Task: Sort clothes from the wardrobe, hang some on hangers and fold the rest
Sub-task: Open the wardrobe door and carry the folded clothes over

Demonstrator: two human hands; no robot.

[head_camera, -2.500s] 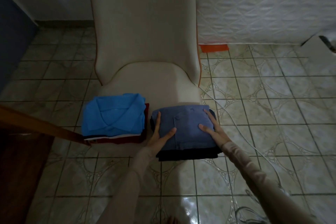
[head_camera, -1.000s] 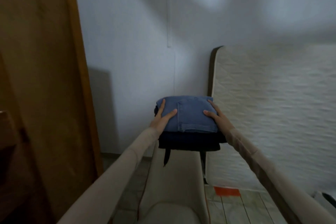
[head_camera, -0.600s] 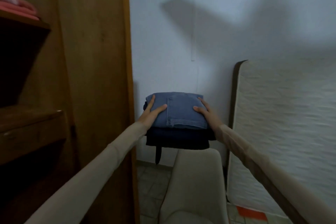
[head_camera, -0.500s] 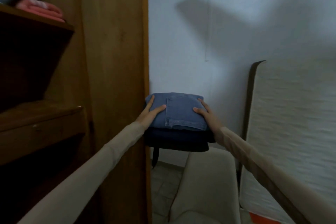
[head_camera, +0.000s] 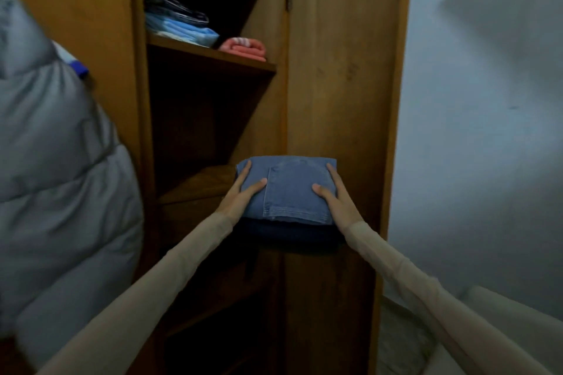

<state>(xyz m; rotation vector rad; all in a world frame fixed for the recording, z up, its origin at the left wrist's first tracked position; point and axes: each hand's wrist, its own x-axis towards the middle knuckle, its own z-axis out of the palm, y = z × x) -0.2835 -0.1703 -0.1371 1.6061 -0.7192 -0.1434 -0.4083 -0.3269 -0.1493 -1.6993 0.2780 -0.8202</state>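
I carry a stack of folded clothes in front of the wooden wardrobe point(head_camera: 341, 76). Folded blue jeans point(head_camera: 291, 189) lie on top and a dark folded garment point(head_camera: 292, 236) sits beneath. My left hand point(head_camera: 243, 195) grips the stack's left side, thumb on the denim, fingers hidden below. My right hand point(head_camera: 335, 198) grips the right side the same way. The stack hangs level with a wooden shelf point(head_camera: 198, 186) in the open wardrobe compartment.
On the upper shelf point(head_camera: 210, 55) lie folded blue clothes point(head_camera: 179, 29) and a rolled pink cloth point(head_camera: 243, 47). A grey puffer jacket point(head_camera: 58, 179) hangs at the left. The wardrobe's side panel stands behind the stack. A beige chair point(head_camera: 493, 323) is at the lower right.
The stack was lifted off the chair seat and carried left. My view turned from the wall and mattress to the open wardrobe shelves. Both hands keep the same hold.
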